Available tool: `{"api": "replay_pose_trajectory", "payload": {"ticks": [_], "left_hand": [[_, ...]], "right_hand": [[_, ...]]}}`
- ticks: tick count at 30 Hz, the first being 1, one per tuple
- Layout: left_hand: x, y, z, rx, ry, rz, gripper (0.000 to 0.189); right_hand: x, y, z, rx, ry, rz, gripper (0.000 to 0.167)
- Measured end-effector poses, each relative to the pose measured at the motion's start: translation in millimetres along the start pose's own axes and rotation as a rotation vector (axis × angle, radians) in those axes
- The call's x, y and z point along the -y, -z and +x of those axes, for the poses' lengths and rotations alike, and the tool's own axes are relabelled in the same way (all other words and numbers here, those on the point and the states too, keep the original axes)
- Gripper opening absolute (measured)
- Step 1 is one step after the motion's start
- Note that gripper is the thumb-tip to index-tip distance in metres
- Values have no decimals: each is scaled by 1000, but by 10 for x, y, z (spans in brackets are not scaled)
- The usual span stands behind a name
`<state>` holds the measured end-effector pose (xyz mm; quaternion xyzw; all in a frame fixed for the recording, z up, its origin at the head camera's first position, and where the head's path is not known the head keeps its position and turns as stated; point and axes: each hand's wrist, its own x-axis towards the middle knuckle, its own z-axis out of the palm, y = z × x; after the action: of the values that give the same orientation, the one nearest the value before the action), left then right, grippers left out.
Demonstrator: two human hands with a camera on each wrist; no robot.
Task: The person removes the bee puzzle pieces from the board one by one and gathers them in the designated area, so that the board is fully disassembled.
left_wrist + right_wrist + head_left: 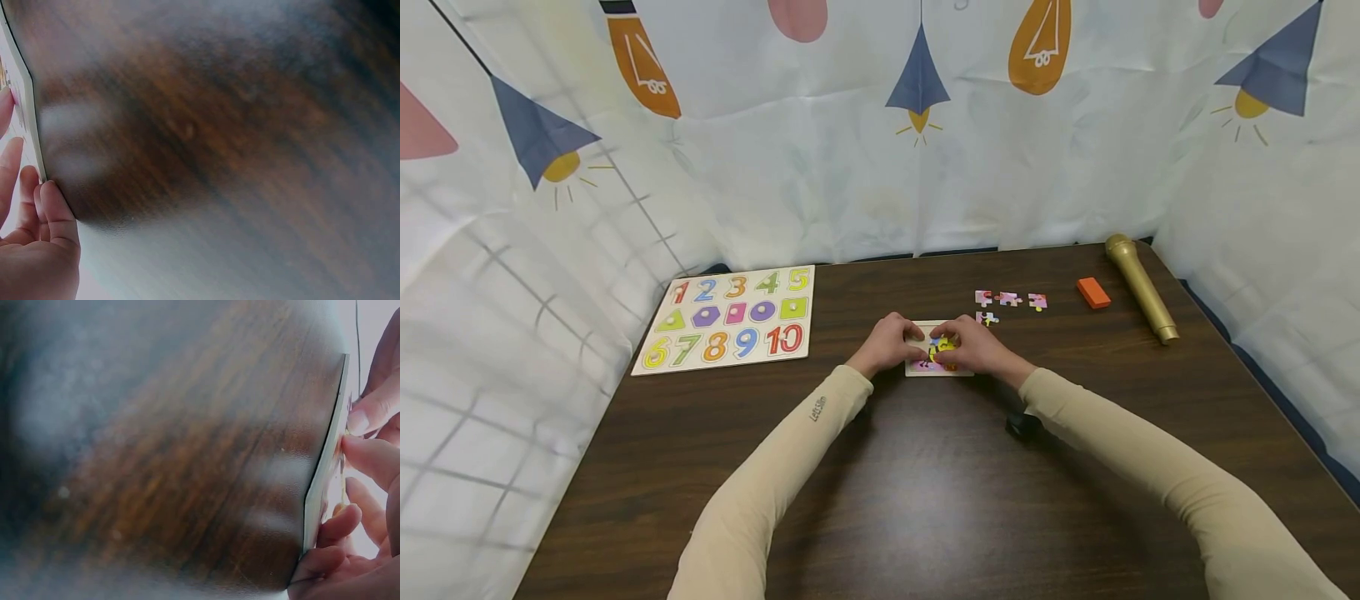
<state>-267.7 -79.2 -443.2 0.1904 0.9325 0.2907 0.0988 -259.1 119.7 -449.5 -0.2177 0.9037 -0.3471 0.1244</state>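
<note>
A small jigsaw board (pixel 938 372) with a pale border and a yellow-and-pink picture lies flat on the dark table. My left hand (pixel 891 343) holds its left side, thumb over the picture and the outer fingers (pixel 59 209) curled at the edge. From the other side, my right hand (pixel 979 346) pinches a yellow jigsaw piece (pixel 942 343) over the board, thumb and index finger bent toward each other. In the right wrist view both thumbs meet close above the board (pixel 325 462). Fingers hide part of the picture.
Several loose pink jigsaw pieces (pixel 1009 298) lie behind the board to the right. Farther right are an orange block (pixel 1093 293) and a gold microphone (pixel 1142 287). On the left lies a number and shape board (pixel 722 321). A printed curtain (pixel 850 167) hangs behind the table.
</note>
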Motion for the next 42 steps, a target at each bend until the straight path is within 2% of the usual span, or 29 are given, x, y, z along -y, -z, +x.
{"api": "replay_pose_trajectory", "payload": {"ticks": [11,29,34,42], "left_hand": [[7,0,1,-2,-1,5,32],[-15,18,-16,5,7,-12,32],[-18,19,-20,6,14,-13,32],[-22,19,-16,9,13,-7,32]], "right_hand": [[-8,-1,20,-5,10,-20,36],[-8,18,35,-6,-44,-39,38],[-9,20,33,-9,-23,-51,43],[-11,14,16,-24,36,-76,38]]}}
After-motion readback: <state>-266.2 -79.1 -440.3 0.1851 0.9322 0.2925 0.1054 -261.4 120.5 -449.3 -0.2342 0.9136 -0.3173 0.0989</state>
